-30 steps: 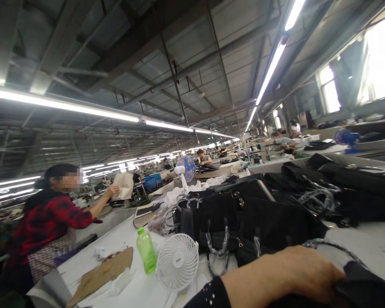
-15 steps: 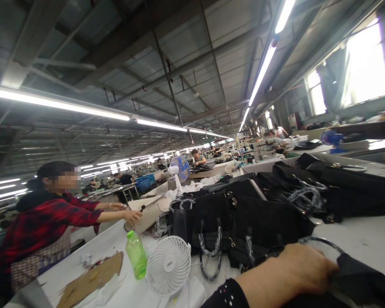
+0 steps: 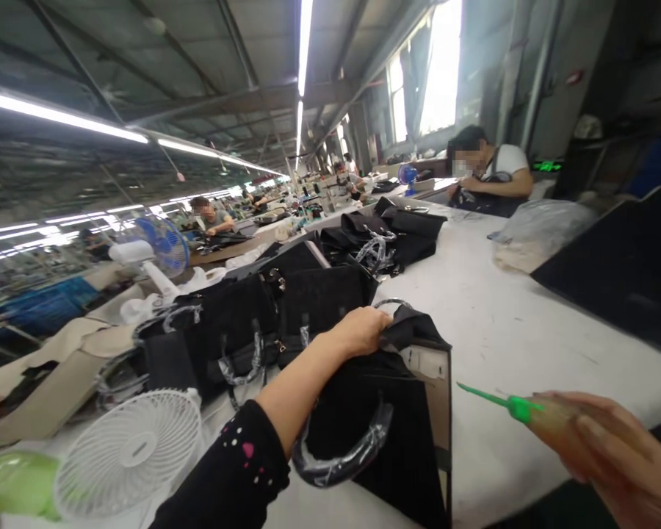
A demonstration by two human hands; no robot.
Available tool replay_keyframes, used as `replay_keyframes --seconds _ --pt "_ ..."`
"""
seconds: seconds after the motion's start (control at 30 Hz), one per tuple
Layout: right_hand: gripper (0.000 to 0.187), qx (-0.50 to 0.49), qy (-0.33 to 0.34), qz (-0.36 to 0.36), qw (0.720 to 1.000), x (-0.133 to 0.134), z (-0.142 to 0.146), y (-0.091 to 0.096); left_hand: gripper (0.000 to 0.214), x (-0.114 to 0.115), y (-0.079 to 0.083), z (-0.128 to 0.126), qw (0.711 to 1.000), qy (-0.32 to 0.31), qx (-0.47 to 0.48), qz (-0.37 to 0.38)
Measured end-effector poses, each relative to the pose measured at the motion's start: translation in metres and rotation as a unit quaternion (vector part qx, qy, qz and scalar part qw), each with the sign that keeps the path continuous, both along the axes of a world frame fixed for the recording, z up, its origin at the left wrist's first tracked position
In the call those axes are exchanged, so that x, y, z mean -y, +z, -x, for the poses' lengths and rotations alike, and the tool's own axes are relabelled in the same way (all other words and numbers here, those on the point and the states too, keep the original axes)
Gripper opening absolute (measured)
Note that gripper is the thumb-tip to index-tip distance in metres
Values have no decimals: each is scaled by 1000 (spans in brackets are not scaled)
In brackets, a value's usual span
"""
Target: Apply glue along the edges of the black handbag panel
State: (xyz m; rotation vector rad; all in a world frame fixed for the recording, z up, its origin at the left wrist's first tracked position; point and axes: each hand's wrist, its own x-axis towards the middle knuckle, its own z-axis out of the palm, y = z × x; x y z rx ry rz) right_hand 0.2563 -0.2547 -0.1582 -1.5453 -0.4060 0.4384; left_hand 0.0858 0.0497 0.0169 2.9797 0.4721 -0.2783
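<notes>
Head view: no brand, label or legible writing shows on anything within your reach; a green lit sign (image 3: 547, 165) glows on the far wall, too small to read.

Your left hand (image 3: 358, 330) is closed on the top edge of a black handbag (image 3: 385, 426) that lies on the white worktable (image 3: 507, 330) right in front of you. One plastic-wrapped handle (image 3: 341, 459) loops out of the bag below your forearm, and a second wrapped handle (image 3: 392, 302) arcs just past your fingers.

Your right hand (image 3: 611, 448), at the lower right corner, is wrapped around a squeeze bottle with a green nozzle (image 3: 501, 401), the thin tip pointing left toward the bag without touching it.

Just beyond the bag sits a heap of more black handbags (image 3: 264, 316), with a second heap (image 3: 391, 231) farther up the table; the count in each cannot be made out.

3 fans show: 1 small white fan (image 3: 129, 452) at your lower left, 1 blue-bladed fan (image 3: 165, 246) behind the near heap, and 1 small blue fan (image 3: 406, 175) far up the line. A green blur (image 3: 11, 481) sits beside the white fan.

A clear plastic bag (image 3: 540, 231) and a dark sheet (image 3: 628, 264) lie at the right. A seated co-worker (image 3: 490, 173) bends over the table's far end, under long strip lights and a bright window.
</notes>
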Motion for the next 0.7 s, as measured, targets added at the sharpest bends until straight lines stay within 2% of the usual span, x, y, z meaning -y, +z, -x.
replay_keyframes --seconds 0.07,0.17,0.3,0.4,0.53,0.7 --pt "29 -54 7 -44 998 -2 -1 4 17 -1 3 -6 1000 -6 -14 17" --pt "36 -72 8 -28 997 -3 -3 9 21 -3 -6 -18 998 2 -37 43" --pt "47 -60 2 2 998 -7 -11 5 29 -4 -36 -31 994 22 -77 76" --pt "53 -22 14 36 999 -12 -24 -4 30 -6 -60 -31 990 28 -101 92" --pt "56 72 79 87 990 -17 -40 -11 32 -13 -84 -23 988 43 -114 96" --pt "45 146 181 59 971 -28 -49 -7 30 -18 -99 -15 987 65 -111 99"
